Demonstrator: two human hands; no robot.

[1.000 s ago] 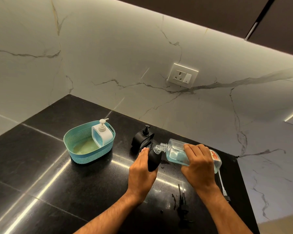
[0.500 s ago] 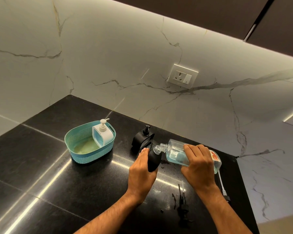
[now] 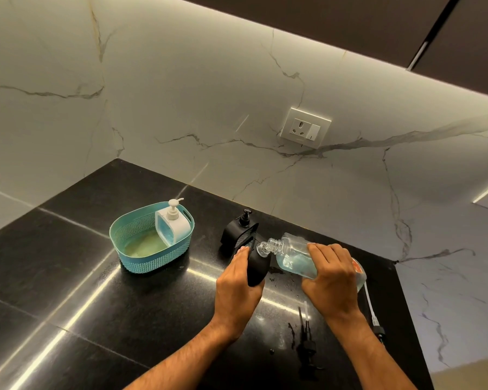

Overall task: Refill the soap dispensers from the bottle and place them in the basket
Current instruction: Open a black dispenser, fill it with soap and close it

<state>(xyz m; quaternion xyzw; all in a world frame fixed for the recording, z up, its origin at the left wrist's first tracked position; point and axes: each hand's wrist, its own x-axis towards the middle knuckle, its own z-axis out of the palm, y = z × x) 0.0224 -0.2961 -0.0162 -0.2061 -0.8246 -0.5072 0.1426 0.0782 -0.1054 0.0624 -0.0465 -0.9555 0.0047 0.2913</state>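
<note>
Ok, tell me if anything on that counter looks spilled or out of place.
Dark wet-looking spots dot the counter below the tilted clear bottle and beside the loose black pump lying flat near the front edge. These look like drips, though the glossy stone makes that uncertain. The basket floor looks stained yellowish under the white dispenser.

Single head-worn view, forward and downward, close above the counter (image 3: 68,291).

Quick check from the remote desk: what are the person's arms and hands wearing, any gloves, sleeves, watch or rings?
Nothing worn shows. The left hand and right hand are bare, without gloves, and no rings are visible. Both forearms are bare down to the frame's lower edge: no sleeves, watch or bands.
</note>
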